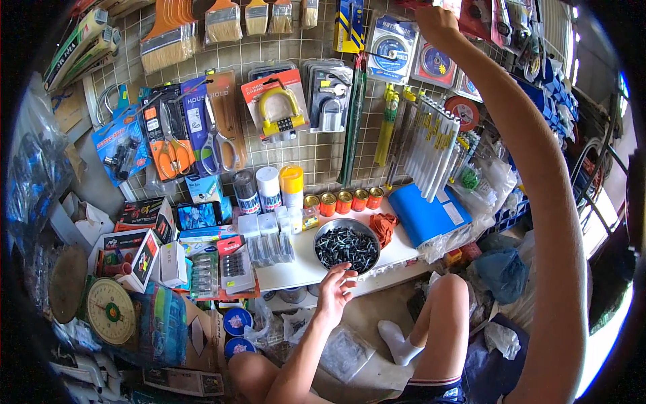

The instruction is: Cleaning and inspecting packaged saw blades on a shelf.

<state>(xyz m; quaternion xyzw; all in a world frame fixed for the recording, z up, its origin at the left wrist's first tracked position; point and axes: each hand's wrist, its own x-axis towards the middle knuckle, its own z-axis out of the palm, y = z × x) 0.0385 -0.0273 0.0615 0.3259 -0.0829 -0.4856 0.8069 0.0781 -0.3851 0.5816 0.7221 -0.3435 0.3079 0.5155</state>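
My left hand (334, 293) is raised just in front of a round metal bowl (371, 266), its fingers loosely bent and apart with nothing seen between them. Black screws (343, 246) fill the bowl, which stands on a white shelf (282, 277). Far up at the top right, my right hand (439, 25) reaches to the packaged goods on the wall grid. Its fingers look curled in beside a red and white package (449, 7); what they grip is hidden. Below that hand hang packaged cutting discs (391, 50).
Behind the bowl stand several small orange tins (344, 201) and spray cans (268, 188). A crumpled red cloth (383, 229) and a blue folder (431, 214) lie to its right. Padlocks (278, 111), scissors (173, 155) and paintbrushes (223, 23) hang on the grid. A dial scale (111, 310) sits left.
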